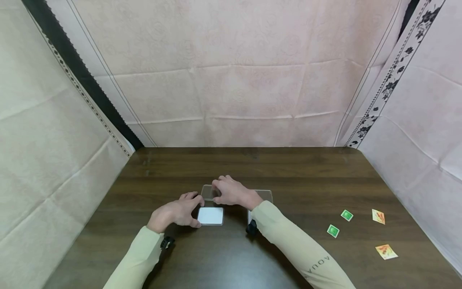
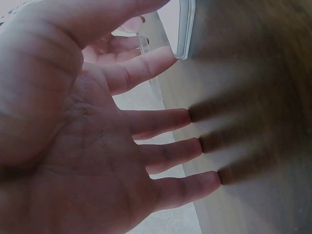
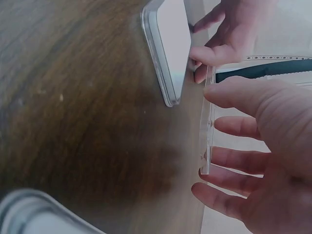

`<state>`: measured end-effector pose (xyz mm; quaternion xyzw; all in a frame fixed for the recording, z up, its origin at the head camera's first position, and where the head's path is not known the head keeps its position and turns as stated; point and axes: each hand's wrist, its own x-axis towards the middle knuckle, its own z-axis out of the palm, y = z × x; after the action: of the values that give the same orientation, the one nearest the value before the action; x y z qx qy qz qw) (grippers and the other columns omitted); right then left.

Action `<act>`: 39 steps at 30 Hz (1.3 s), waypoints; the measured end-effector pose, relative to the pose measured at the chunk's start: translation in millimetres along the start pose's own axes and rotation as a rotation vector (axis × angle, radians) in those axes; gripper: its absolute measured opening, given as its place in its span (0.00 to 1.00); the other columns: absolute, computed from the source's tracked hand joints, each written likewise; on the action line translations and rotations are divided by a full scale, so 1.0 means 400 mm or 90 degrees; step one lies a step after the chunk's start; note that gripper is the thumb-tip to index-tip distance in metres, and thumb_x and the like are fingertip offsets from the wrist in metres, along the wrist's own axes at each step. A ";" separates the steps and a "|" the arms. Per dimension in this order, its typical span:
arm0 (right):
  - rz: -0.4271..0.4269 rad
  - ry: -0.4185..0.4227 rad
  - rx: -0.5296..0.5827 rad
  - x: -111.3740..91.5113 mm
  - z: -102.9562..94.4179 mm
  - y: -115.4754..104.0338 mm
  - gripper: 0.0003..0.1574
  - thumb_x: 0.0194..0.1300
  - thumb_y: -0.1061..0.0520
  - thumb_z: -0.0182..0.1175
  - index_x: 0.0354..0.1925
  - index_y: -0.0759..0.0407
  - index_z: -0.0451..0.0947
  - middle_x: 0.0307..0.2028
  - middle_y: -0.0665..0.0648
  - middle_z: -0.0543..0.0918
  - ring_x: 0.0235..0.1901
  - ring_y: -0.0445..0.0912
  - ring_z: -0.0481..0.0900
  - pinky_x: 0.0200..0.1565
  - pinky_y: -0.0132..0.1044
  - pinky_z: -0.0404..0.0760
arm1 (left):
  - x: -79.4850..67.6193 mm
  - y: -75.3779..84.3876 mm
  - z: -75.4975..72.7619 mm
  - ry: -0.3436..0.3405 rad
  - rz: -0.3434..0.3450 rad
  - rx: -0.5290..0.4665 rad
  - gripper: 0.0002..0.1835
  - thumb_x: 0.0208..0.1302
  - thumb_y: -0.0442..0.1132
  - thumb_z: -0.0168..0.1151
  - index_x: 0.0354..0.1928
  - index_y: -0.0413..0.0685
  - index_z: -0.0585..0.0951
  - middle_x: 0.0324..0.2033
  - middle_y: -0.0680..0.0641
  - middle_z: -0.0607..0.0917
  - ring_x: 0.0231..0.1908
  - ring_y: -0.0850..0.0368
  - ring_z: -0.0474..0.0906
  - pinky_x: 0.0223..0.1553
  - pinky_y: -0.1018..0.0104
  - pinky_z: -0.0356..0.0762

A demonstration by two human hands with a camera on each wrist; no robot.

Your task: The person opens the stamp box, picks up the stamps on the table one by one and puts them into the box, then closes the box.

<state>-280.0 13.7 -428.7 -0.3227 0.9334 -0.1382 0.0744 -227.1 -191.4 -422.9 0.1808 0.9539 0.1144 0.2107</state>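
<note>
A small clear box with a white top point(image 1: 210, 216) lies flat on the table. My left hand point(image 1: 179, 210) has its thumb and forefinger at two corners of this box; in the left wrist view the forefinger touches a corner and the other fingers point(image 2: 180, 187) are spread, tips down at the wood. My right hand point(image 1: 232, 192) pinches a thin clear plastic lid point(image 1: 207, 192) just behind the box, thumb on one side and fingers on the other in the right wrist view. A second white-topped box point(image 3: 46, 217) is mostly hidden under my right wrist in the head view.
Another clear lid point(image 1: 265, 195) lies behind my right wrist. To the right are two green square packets point(image 1: 347, 215) and two orange-and-cream square packets point(image 1: 378, 216). The brown wooden table point(image 1: 173, 168) ends at cloth hangings on the left, right and back.
</note>
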 end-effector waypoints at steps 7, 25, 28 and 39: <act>0.002 -0.001 -0.011 0.004 0.008 -0.005 0.20 0.65 0.46 0.64 0.52 0.52 0.77 0.43 0.51 0.77 0.43 0.45 0.70 0.41 0.36 0.74 | -0.002 -0.001 0.000 0.000 0.002 -0.004 0.28 0.53 0.51 0.75 0.52 0.59 0.71 0.73 0.39 0.59 0.69 0.39 0.58 0.57 0.39 0.69; 0.016 -0.017 -0.050 0.008 0.029 -0.017 0.19 0.65 0.47 0.64 0.52 0.49 0.78 0.49 0.52 0.78 0.44 0.46 0.70 0.46 0.40 0.75 | -0.004 -0.003 0.003 0.003 0.004 -0.004 0.28 0.53 0.51 0.75 0.53 0.59 0.72 0.73 0.39 0.59 0.69 0.39 0.58 0.58 0.39 0.69; 0.015 -0.019 -0.051 0.008 0.030 -0.015 0.18 0.65 0.47 0.64 0.52 0.48 0.78 0.48 0.51 0.78 0.45 0.46 0.70 0.47 0.40 0.75 | -0.004 -0.002 0.002 0.001 -0.001 -0.006 0.28 0.53 0.51 0.74 0.53 0.59 0.71 0.73 0.39 0.58 0.70 0.38 0.57 0.58 0.38 0.69; 0.013 -0.028 -0.050 0.003 0.029 -0.013 0.19 0.65 0.48 0.64 0.53 0.48 0.77 0.49 0.53 0.76 0.48 0.47 0.69 0.48 0.41 0.75 | -0.008 0.000 0.000 0.004 0.004 -0.001 0.28 0.53 0.51 0.75 0.53 0.58 0.72 0.72 0.39 0.59 0.69 0.39 0.58 0.58 0.39 0.69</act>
<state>-275.4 6.5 -438.0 -0.3188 0.9395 -0.0932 0.0838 -224.5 -192.6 -421.8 0.1830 0.9539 0.1161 0.2077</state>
